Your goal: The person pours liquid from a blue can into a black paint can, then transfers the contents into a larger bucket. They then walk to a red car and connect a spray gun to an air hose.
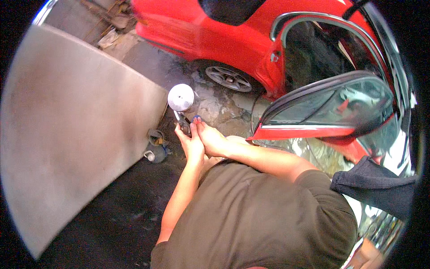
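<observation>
In front of me is a spray gun (184, 123) with a round, pale, lidded cup (181, 97) on top. My left hand (191, 145) is closed around the gun's dark body. My right hand (211, 138) presses against the left, its fingers drawn together at a small blue piece (197, 118) at the gun's side. Whether that piece is a knob or a fitting cannot be made out. Both hands hide much of the gun's lower part.
A large grey panel (85, 134) fills the left side. Beside its edge on the floor stand a bucket (156, 137) and a translucent jug (154, 154). Ahead is a red car (179, 27), its open door (313, 131) reaching toward my right. Dark cloth (376, 184) hangs at right.
</observation>
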The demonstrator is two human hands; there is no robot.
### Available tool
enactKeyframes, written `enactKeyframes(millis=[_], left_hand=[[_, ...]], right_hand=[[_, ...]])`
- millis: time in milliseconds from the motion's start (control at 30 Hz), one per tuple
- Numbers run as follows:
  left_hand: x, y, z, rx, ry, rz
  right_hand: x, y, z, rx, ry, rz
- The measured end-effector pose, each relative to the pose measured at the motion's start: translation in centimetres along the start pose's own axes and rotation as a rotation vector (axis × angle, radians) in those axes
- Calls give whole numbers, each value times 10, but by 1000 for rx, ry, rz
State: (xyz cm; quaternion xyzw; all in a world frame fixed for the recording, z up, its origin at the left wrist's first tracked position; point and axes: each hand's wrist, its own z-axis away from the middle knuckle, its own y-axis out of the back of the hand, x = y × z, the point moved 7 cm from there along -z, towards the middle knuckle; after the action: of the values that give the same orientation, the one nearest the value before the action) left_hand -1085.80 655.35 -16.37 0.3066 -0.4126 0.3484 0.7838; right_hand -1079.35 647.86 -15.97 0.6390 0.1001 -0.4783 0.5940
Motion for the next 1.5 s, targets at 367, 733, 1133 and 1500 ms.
enactKeyframes(millis=[367,733,1133,1500], left_hand=[[37,-30,-127,-354,-309,-533],[53,-151,-95,-657,-493,-761],[-5,-306,-17,-1030,-699,-779],[-16,-378,-1,-1295,-590,-791]], right_hand=[[20,291,55,484,-344,826],[-5,215,160,156,-598,796],[-76,142,338,839,-948,570],[-46,145,307,919,-1155,476]])
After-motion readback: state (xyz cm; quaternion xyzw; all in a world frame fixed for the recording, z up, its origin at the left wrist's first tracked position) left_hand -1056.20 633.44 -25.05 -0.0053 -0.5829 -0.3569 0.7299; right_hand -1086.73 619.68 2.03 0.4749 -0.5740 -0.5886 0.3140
